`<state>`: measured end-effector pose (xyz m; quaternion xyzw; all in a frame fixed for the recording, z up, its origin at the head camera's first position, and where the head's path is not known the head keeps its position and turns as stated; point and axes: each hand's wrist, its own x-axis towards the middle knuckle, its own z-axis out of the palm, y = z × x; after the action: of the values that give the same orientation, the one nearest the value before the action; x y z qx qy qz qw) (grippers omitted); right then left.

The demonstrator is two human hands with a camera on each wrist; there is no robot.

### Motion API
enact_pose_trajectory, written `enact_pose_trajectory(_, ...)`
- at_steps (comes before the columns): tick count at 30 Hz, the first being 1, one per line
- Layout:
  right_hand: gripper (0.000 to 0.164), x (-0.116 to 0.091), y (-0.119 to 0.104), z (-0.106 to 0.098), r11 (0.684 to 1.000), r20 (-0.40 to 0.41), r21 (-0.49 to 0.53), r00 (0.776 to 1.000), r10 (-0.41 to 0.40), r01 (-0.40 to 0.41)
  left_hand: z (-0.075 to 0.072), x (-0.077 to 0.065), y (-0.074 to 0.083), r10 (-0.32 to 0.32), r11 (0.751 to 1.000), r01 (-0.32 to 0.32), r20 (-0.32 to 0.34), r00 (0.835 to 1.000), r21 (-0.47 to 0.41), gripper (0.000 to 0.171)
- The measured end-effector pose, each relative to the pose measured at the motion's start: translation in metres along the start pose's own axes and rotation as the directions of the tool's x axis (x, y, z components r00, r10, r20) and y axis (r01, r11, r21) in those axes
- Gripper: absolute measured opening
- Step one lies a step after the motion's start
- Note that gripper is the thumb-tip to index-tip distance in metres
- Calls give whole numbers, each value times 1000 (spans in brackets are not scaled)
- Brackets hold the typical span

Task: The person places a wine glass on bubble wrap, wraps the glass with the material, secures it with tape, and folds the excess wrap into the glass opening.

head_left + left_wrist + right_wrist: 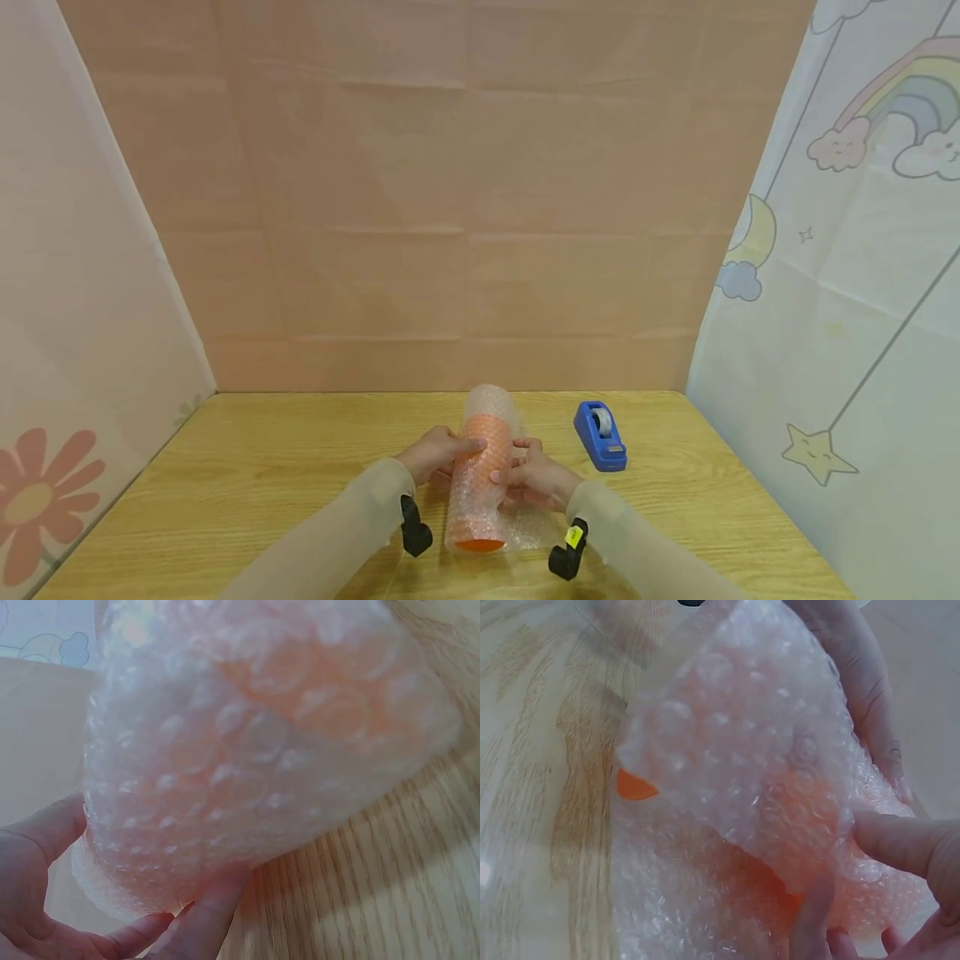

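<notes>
A roll of bubble wrap (468, 492) lies lengthwise on the table, wound around an orange object (481, 546) whose end peeks out at the near side; its kind is hidden. From the left, my left hand (431, 452) grips the roll, thumb on top and fingers low on its side, as the left wrist view shows. My right hand (543, 477) holds the right side, thumb on the wrap and fingers curled at the layer's edge. In the right wrist view, a loose flap of bubble wrap (667, 892) spreads beneath the roll, with bare orange (636, 784) at its end.
A blue tape dispenser (600, 437) with a roll of clear tape stands to the right of my right hand. The wooden table (285, 467) meets a plain backdrop (465, 250) behind and printed cloth walls (840, 333) at the sides.
</notes>
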<state>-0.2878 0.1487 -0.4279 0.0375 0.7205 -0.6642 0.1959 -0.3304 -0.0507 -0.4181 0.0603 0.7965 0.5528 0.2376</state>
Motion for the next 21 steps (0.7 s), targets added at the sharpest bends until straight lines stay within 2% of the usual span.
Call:
enact_pose_trajectory(5, 78, -2, -3, 1, 995, -44, -96, 999, -6, 2, 1, -3, 0, 13, 1000, -13, 5, 1000, -1, 55)
enact_pose_trajectory(14, 78, -1, -6, 2, 999, -17, -14, 999, 29, -29, 0, -4, 2, 12, 1000, -12, 5, 1000, 4, 58)
enact_pose_trajectory(21, 77, -4, -8, 4, 1000, -9, 6, 999, 31, -31, 0, -6, 2, 17, 1000, -17, 8, 1000, 19, 58)
